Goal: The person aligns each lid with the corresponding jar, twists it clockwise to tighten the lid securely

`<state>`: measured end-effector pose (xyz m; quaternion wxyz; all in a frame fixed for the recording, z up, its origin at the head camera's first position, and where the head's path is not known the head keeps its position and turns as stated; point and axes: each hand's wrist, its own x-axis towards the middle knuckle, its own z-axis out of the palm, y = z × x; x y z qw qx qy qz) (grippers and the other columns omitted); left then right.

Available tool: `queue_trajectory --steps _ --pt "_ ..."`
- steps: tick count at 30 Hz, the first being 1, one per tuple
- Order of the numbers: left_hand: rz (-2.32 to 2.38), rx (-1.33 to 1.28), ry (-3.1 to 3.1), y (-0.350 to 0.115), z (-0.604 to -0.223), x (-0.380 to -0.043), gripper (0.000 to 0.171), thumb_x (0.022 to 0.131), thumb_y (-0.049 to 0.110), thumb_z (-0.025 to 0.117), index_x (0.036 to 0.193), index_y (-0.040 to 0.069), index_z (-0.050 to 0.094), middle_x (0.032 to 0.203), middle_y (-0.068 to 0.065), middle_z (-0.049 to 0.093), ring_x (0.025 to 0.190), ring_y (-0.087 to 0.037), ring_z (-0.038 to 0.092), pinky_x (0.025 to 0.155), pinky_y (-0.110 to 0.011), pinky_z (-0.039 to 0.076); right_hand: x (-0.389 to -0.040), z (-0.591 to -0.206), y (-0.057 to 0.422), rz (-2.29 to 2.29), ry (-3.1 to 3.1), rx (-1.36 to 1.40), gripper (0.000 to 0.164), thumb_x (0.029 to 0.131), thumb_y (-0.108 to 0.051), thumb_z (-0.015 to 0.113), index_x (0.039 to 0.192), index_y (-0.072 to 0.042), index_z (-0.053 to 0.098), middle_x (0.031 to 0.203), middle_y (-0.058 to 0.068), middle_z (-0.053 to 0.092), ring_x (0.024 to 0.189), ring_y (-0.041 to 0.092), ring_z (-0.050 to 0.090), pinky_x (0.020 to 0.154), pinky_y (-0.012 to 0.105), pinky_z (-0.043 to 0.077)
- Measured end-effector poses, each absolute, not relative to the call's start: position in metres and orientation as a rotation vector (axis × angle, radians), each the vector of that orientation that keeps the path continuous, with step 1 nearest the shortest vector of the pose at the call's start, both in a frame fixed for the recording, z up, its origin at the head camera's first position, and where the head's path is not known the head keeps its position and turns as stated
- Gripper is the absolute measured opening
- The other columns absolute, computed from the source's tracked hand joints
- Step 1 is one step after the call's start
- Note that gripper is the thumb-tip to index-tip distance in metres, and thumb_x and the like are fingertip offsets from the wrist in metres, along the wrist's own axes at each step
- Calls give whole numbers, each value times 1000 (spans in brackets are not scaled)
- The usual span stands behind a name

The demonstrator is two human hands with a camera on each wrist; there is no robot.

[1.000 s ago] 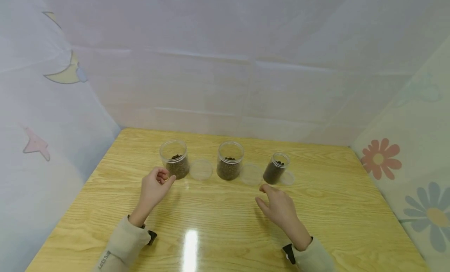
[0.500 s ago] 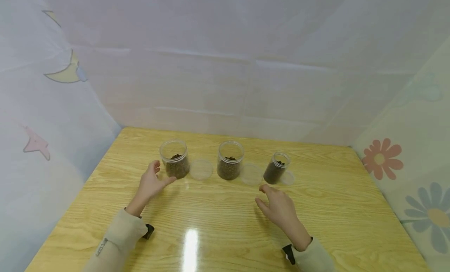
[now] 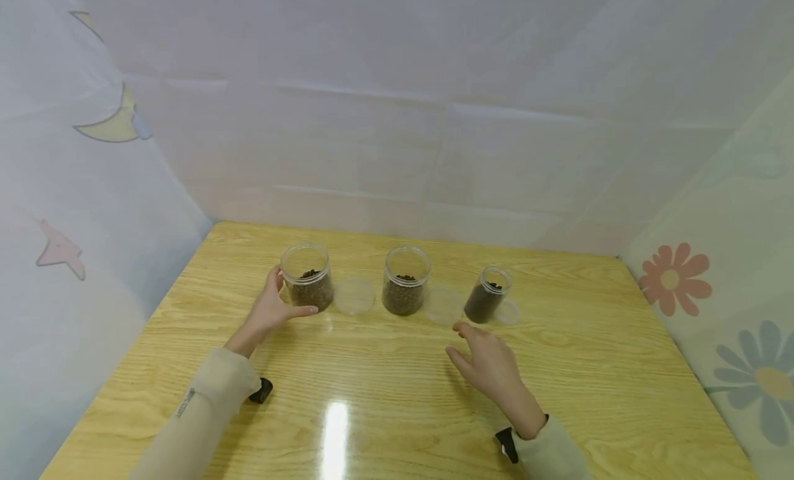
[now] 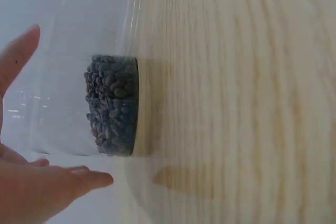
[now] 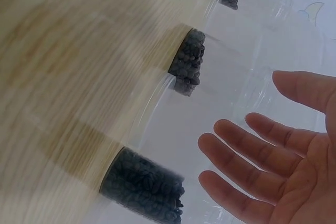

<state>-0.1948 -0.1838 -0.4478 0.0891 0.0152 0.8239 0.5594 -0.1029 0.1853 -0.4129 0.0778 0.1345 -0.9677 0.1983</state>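
Note:
Three clear jars, partly filled with dark beans, stand in a row in the head view: a wide left jar point(image 3: 312, 292), a wide middle jar point(image 3: 405, 297) and a narrow right jar point(image 3: 484, 302). My left hand point(image 3: 271, 307) is spread around the left jar's near side, thumb in front and fingers on its left. Beans point(image 4: 111, 106) show through that jar in the left wrist view, between thumb and fingers; contact cannot be made out. Above the table, in front of the narrow jar, hovers my right hand point(image 3: 491, 366), holding nothing, its fingers point(image 5: 247, 166) loosely bent.
A clear round lid lies right of each jar: the left lid point(image 3: 355, 296), the middle lid point(image 3: 444, 306) and the small lid point(image 3: 508, 312). The wooden table point(image 3: 384, 390) meets patterned cloth point(image 3: 397, 156) at its back and sides.
My left hand has spread its fingers and moved forward around the left jar. My right hand has stayed nearly still. The jars and lids keep their places.

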Motion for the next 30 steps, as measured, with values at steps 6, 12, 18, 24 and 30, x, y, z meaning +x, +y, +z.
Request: queue_trajectory --steps 6,12,18,24,30 --pt "1728 136 2355 -185 -453 -205 124 68 20 82 144 14 -16 148 -25 -4 135 -39 -3 102 -62 7 -103 -414 184 596 -2906 404 36 79 -19 71 108 -1 61 96 15 66 38 4 31 36 21 29" --pt "1770 154 2326 -186 -457 -210 121 71 17 80 143 14 -17 147 -28 -4 132 -47 1 101 -62 11 -103 -414 183 592 -2889 431 35 78 -18 72 108 -1 62 94 15 67 37 3 31 37 20 30" --pt "1796 160 2357 -182 -464 -216 119 71 16 79 144 18 -14 148 -25 1 134 -43 4 103 -59 13 -103 -418 183 584 -2881 462 36 78 -18 72 107 0 62 93 16 67 37 1 21 36 19 27" --pt "1875 151 2336 -180 -468 -220 112 73 11 77 145 14 -8 145 -28 10 133 -43 10 104 -57 13 -104 -421 180 593 -2870 474 36 78 -21 72 107 -1 62 90 13 67 44 10 48 42 25 41" --pt "1923 157 2311 -180 -468 -220 102 73 8 76 145 11 3 143 -28 15 131 -43 16 104 -56 17 -103 -421 179 664 -2859 506 34 79 -21 71 105 -1 62 88 13 67 74 27 65 58 39 52"
